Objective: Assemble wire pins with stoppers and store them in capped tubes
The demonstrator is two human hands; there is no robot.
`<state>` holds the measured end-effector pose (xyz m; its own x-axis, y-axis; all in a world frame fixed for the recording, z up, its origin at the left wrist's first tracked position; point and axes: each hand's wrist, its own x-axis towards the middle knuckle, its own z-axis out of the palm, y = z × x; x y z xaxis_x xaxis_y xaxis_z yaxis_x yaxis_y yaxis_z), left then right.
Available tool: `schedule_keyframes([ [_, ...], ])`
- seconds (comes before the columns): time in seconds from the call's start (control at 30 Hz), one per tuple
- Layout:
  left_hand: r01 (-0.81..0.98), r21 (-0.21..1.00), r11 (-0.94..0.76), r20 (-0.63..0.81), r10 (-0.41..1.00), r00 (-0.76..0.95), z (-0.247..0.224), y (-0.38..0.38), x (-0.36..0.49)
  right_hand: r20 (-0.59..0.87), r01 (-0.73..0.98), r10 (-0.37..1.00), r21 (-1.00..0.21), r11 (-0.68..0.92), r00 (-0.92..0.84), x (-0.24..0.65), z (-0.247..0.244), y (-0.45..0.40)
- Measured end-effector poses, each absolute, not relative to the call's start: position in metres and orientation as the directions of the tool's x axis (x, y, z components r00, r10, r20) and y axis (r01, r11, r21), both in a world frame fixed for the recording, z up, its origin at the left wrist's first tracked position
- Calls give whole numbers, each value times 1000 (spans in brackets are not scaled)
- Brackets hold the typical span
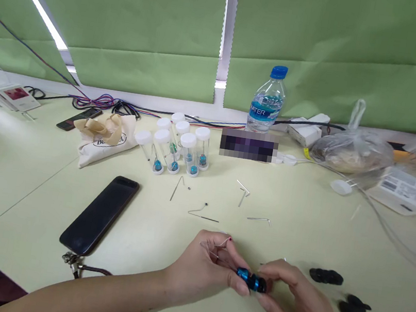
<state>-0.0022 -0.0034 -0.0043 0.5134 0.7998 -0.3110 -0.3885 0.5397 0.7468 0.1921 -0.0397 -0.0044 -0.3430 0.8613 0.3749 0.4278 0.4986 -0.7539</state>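
Note:
Between my two hands is a small blue-and-black ringed cylinder (251, 280). My left hand (211, 266) pinches its blue end between thumb and fingers, and thin bent metal wire shows across that palm, with a small dark red tip near the fingers. The thumb and fingers of my right hand (296, 299) close on the cylinder's black end. Beyond the hands lie a bent metal rod with a small dark end (203, 214), a similar rod (176, 188), and several L-shaped hex keys (260, 219). To the right are two groups of black rounded pieces (326, 276).
White-capped clear tubes (161, 151) with blue parts inside stand at the back. A phone (99, 215) and a cloth pouch (106, 143) lie to the left. Behind stand a water bottle (266, 105) and a plastic bag (353, 149); cables run along the wall.

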Motion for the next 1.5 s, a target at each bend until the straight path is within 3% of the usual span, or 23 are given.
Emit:
schedule_keyframes([
  [0.53, -397, 735, 550, -316, 796, 517, -3, -2, -1, 414, 392, 851, -760, 519, -323, 189, -2, -38],
  [1.5, -406, 748, 525, -273, 801, 532, -9, -3, -2, 355, 360, 858, -797, 486, -371, 191, -5, -39],
])
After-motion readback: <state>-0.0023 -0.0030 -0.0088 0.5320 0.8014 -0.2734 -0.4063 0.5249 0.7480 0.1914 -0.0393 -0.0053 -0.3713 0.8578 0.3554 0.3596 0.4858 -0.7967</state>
